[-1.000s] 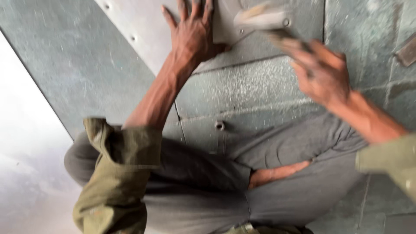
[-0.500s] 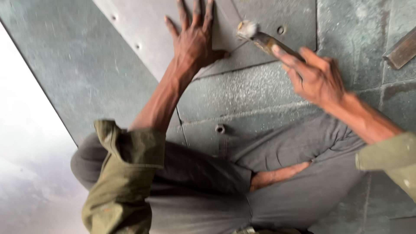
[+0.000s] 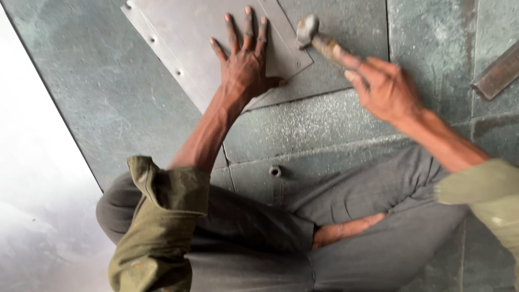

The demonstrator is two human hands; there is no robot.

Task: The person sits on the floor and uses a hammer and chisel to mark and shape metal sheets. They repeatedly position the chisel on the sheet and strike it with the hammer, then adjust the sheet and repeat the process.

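Left hand (image 3: 246,67) is spread flat, fingers wide, pressing down on a grey metal sheet (image 3: 184,38) lying on the stone floor (image 3: 324,124). Right hand (image 3: 386,86) is wrapped around the handle of a hammer (image 3: 316,38), head hovering just by the sheet's near corner. Sitting cross-legged, a bare foot (image 3: 346,230) tucked between grey trousers (image 3: 351,200). A metal bar (image 3: 497,73) lies off right.

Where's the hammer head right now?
In the head view, the hammer head is top centre, held by the right hand, over the right corner of the metal sheet, just right of the left hand's fingertips.
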